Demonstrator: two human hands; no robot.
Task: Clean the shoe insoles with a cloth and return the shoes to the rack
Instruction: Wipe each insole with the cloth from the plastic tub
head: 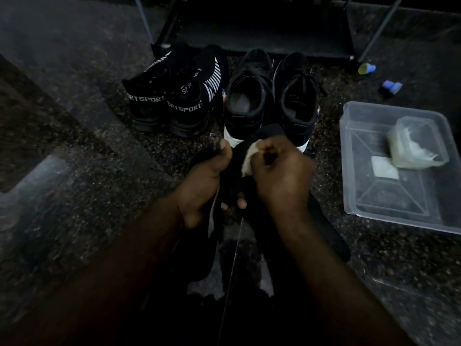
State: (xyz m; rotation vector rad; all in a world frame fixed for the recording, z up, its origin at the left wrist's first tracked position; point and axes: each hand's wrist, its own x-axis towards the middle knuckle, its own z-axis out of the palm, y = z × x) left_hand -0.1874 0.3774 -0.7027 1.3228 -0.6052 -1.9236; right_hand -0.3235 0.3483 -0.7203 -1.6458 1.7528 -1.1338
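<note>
My left hand [203, 182] grips a black insole [233, 181] from its left edge, thumb on top. A small white cloth [249, 158] is bunched in my right hand [282, 176], which presses it onto the insole's upper part. Another dark insole [326, 233] lies under my right wrist. Two pairs of shoes stand on the floor beyond my hands: black sock-style sneakers with white stripes [174, 96] on the left and black lace-up sneakers with white soles [272, 96] on the right. The dark shoe rack [262, 33] stands behind them.
A clear plastic tray [359, 186] at the right holds a smaller clear tub [419, 143] and a white pad. Two small blue and yellow objects [366, 68] lie on the speckled floor near the rack's right leg. The scene is dim.
</note>
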